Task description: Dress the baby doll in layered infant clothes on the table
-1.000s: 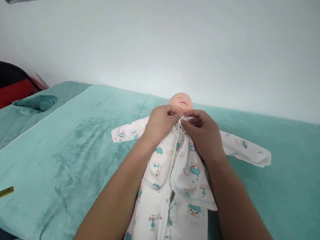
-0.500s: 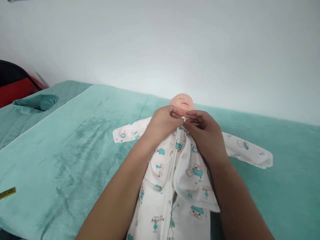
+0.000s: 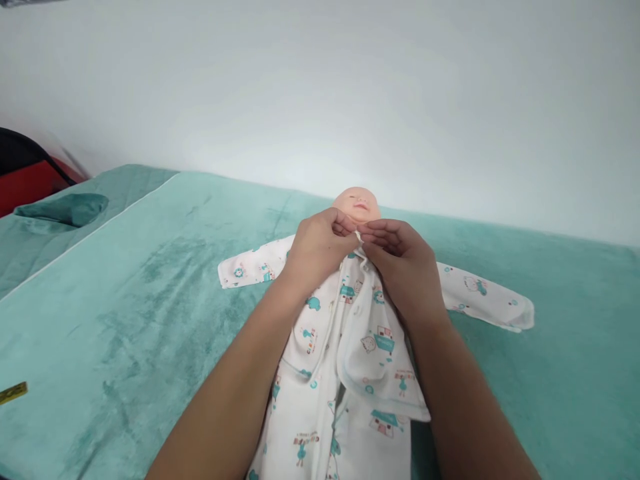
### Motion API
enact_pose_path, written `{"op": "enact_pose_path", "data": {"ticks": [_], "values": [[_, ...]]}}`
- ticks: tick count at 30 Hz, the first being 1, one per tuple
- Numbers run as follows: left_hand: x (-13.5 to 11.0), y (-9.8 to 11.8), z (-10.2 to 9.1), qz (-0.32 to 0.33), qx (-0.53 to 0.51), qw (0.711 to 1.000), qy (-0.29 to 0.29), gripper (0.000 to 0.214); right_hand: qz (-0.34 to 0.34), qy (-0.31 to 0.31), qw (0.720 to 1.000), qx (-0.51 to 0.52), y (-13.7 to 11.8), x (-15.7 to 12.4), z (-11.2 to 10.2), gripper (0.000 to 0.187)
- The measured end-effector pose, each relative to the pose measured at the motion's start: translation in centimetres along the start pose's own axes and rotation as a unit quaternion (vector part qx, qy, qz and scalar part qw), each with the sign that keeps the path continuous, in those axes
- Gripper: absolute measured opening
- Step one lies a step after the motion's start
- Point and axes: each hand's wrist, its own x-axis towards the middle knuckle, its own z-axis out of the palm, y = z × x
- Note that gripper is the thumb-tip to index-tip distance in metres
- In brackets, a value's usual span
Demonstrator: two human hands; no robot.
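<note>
A baby doll [image 3: 356, 201] lies on its back on a teal towel [image 3: 150, 300], dressed in a white printed romper [image 3: 345, 373] with sleeves spread out to both sides. My left hand [image 3: 320, 250] and my right hand [image 3: 400, 267] meet at the romper's collar just under the doll's chin. Both pinch the fabric edges together at the top of the front opening. Lower down, the front flap hangs open and folded outward.
A folded dark teal cloth [image 3: 63, 208] lies at the far left on a quilted teal cover. Behind it is a red and black object [image 3: 25, 180]. A small yellow tag [image 3: 13, 392] rests on the towel's left edge. A white wall rises behind.
My hands stay pinched at the collar, fingertips drawn a little closer together. The view has shifted slightly, so the doll sits a bit further left.
</note>
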Motion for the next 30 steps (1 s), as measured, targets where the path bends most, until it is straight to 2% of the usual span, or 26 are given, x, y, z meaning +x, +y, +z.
{"op": "enact_pose_path", "data": {"ticks": [6, 9, 14, 21, 24, 27, 30], "values": [[-0.18, 0.01, 0.03, -0.042, -0.169, 0.984, 0.020, 0.013, 0.035, 0.021, 0.997, -0.059, -0.55, -0.20, 0.05, 0.029], [-0.24, 0.15, 0.08, -0.047, -0.211, 0.976, 0.008, 0.017, 0.044, 0.025, 0.995, -0.090, -0.78, -0.23, 0.12, 0.031], [-0.32, 0.19, 0.14, -0.049, -0.183, 0.982, -0.006, 0.016, 0.032, 0.039, 0.993, -0.106, -1.01, -0.22, 0.35, 0.023], [-0.46, 0.12, 0.38, -0.015, -0.099, 0.995, -0.006, 0.014, 0.007, 0.048, 0.993, -0.108, -0.65, -0.23, 0.38, 0.019], [-0.53, 0.34, 0.56, 0.011, -0.062, 0.998, 0.012, 0.015, 0.012, 0.050, 0.993, -0.111, -0.54, -0.17, 0.40, 0.019], [-0.45, 0.49, 0.55, -0.005, -0.078, 0.996, 0.031, 0.017, 0.021, 0.046, 0.993, -0.111, -0.60, -0.15, 0.41, 0.023], [-0.21, 0.34, 0.25, -0.051, -0.155, 0.986, 0.020, 0.020, 0.027, 0.040, 0.993, -0.110, -0.71, -0.20, 0.40, 0.026]]}}
